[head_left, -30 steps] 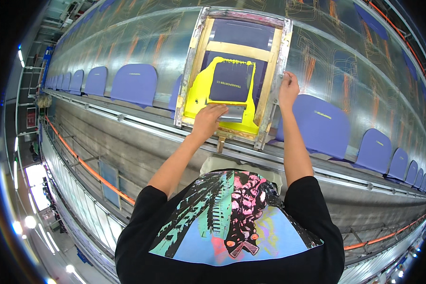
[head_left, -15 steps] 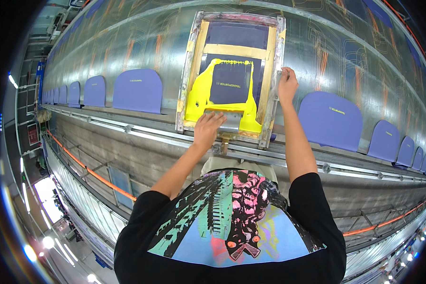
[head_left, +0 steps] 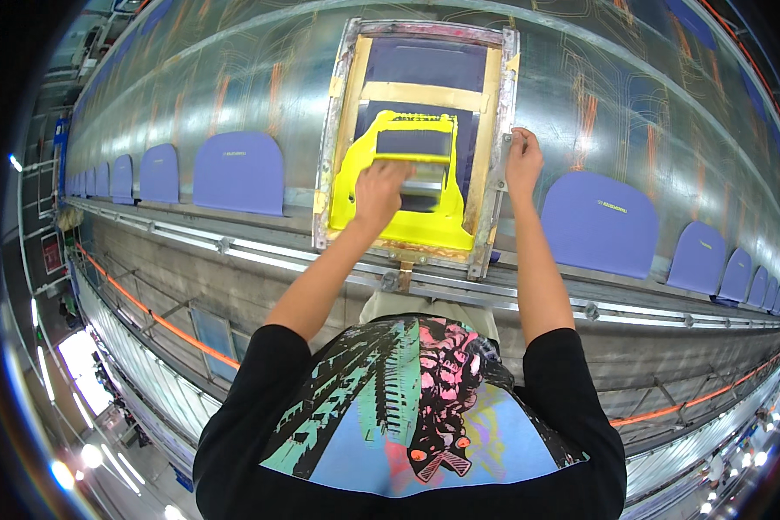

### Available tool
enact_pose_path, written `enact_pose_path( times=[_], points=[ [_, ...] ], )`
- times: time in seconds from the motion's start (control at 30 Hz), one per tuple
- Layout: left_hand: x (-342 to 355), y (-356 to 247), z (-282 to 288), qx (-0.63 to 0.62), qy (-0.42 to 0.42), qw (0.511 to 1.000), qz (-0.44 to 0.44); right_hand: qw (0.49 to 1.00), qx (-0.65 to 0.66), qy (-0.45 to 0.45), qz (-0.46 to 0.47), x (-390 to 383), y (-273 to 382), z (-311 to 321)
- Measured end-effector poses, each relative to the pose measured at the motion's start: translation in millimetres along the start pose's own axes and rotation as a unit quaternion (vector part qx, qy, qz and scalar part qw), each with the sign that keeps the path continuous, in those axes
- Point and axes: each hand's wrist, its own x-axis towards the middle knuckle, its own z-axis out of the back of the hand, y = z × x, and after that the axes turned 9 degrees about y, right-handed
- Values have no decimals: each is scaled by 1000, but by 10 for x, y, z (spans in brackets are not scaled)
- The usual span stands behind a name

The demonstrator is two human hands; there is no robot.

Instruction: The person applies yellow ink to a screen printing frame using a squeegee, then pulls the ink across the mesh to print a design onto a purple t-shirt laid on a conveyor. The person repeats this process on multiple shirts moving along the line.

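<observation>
My left hand [head_left: 380, 191] is closed on a squeegee [head_left: 425, 183], a flat metallic blade blurred by motion. It lies across the middle of a screen printing frame [head_left: 328, 165], with a line of yellow ink [head_left: 347, 204] along its far edge. Ink also forms a thick border around the dark printing area. Fingers curled, my right hand [head_left: 524, 163] grips the frame's right rail near its middle. The frame lies flat on a long metal table [head_left: 308, 113], and whatever is under its mesh is mostly hidden.
Purple rounded panels lie in a row on both sides, the nearest being a left panel [head_left: 238, 173] and a right panel [head_left: 600, 225] with small yellow print. A metal rail [head_left: 321, 264] runs along the table's near edge. An orange pipe [head_left: 147, 305] runs below at left.
The squeegee and my left hand have moved away from me, from the frame's near end to its middle. Ink now lines the blade's far edge. My right hand stays at the rail.
</observation>
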Motion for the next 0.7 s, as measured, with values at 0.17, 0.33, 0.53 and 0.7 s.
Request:
enact_pose_path(
  times=[0.17,0.33,0.53,0.7],
  points=[
    [-4,-63,41,-18,-37,999,-36,999,-37,-20,18,151,-12,81],
    [1023,341,17,30,-16,999,-8,1000,-19,-13,4,125,33,52],
    [1200,379,0,81,27,996,-2,1000,4,-8,8,224,51,15],
    [302,-35,-175,34,46,998,-21,1000,22,-2,-19,469,-321,129]
  ],
)
